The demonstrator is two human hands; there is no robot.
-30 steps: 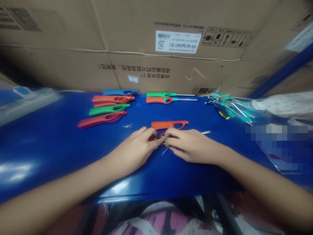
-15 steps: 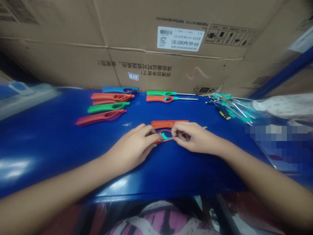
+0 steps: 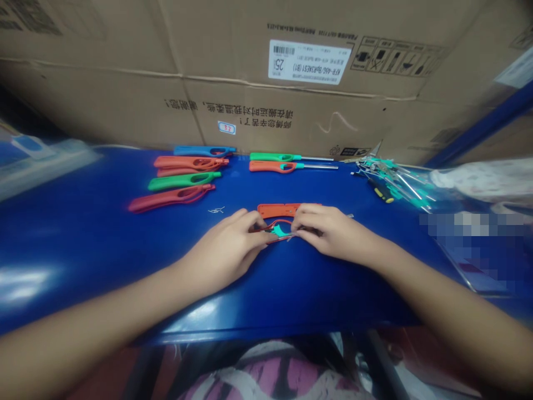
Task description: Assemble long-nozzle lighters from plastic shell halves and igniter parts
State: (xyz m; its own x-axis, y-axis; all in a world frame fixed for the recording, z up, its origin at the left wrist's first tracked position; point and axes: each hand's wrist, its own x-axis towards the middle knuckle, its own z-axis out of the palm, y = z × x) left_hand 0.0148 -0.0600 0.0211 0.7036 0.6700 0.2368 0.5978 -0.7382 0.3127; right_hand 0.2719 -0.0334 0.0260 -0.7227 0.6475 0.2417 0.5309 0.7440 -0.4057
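On the blue table (image 3: 83, 239), both hands meet over an orange lighter shell (image 3: 280, 229) with a teal trigger piece inside its loop. My left hand (image 3: 231, 250) has its fingers closed on the left end of that shell. My right hand (image 3: 328, 232) pinches its right side, covering the metal rod whose tip pokes out behind it. Just behind the hands lies a second orange shell half (image 3: 277, 210), flat on the table.
Several coloured lighter shells (image 3: 179, 182) lie at the back left, and two assembled lighters (image 3: 287, 162) sit at the back centre. A pile of teal parts with metal rods (image 3: 391, 179) and a screwdriver lies at the right. A small wire spring (image 3: 216, 210) rests nearby. Cardboard boxes (image 3: 250, 66) wall the back.
My right hand has shifted right along the shell, uncovering the loop with the teal trigger piece. The left hand stays on the left end.
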